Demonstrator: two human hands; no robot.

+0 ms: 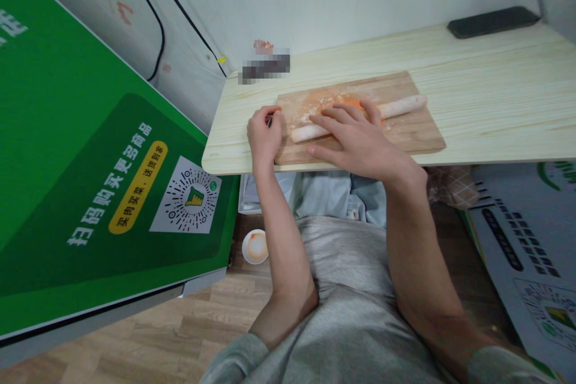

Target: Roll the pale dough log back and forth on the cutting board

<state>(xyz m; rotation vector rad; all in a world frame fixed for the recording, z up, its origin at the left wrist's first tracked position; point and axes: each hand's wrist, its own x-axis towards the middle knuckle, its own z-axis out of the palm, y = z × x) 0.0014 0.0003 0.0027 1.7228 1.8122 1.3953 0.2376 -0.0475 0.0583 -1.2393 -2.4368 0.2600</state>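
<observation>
Presently, through the head camera, I have both bare hands over a rectangular brown wooden board [423,133], laid on a pale wood-grain tabletop [499,84]; right hand [353,139] is open, fingers spread, resting across a long pale cylindrical rolling pin [402,106] rather than wrapped round it; pin slants over the board, left end inside the left edge, far end reaching the right edge. Flat orange dough [355,104] shows just beyond the pin by the right fingertips; the rest is hidden; white powder flecks the wood nearby. Left hand [264,137] is at the board's left edge, fingers curled inward, mostly closed; I cannot tell whether it pinches anything. Surroundings: a flat black oblong object [492,22] at the tabletop's back right; a blurred-out dark object [265,67] at back left; a round white bowl [255,246] below, beside the left forearm.
</observation>
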